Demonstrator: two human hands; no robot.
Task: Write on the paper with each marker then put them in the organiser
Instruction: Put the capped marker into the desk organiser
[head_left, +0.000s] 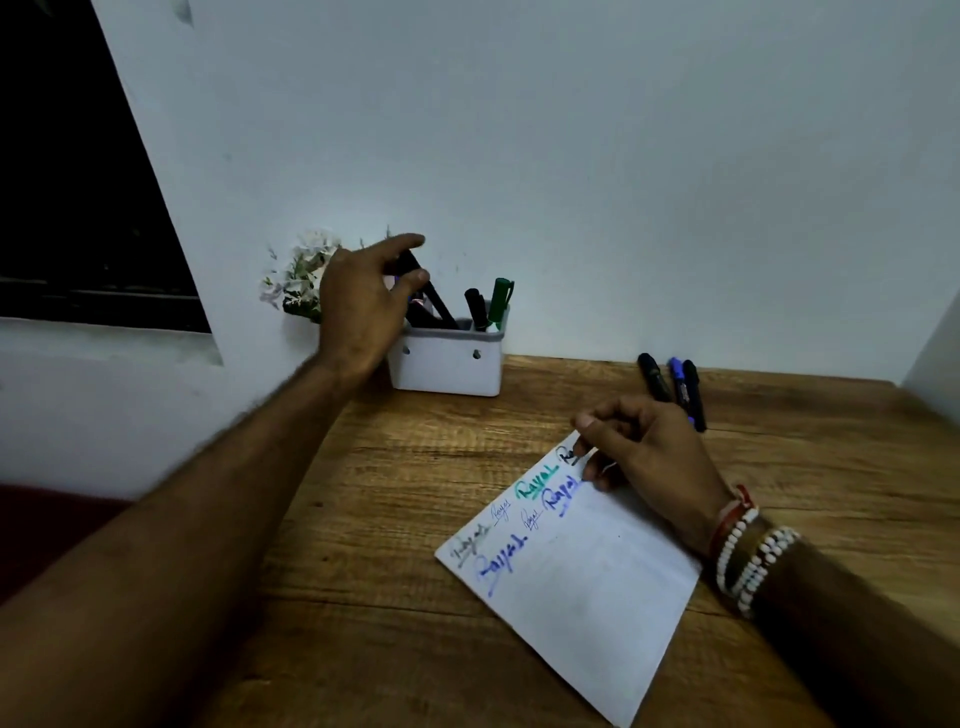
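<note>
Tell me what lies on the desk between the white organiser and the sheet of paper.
Nothing: in the head view, the stretch of wooden desk between the organiser and the paper is bare wood. The loose markers lie off to the right.

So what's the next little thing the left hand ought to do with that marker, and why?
Probably let go: the left hand pinches a black marker whose lower end already sits inside the white plastic organiser. Three dark markers lie unwritten-looking on the wooden table beyond the right hand resting on the white paper.
</note>
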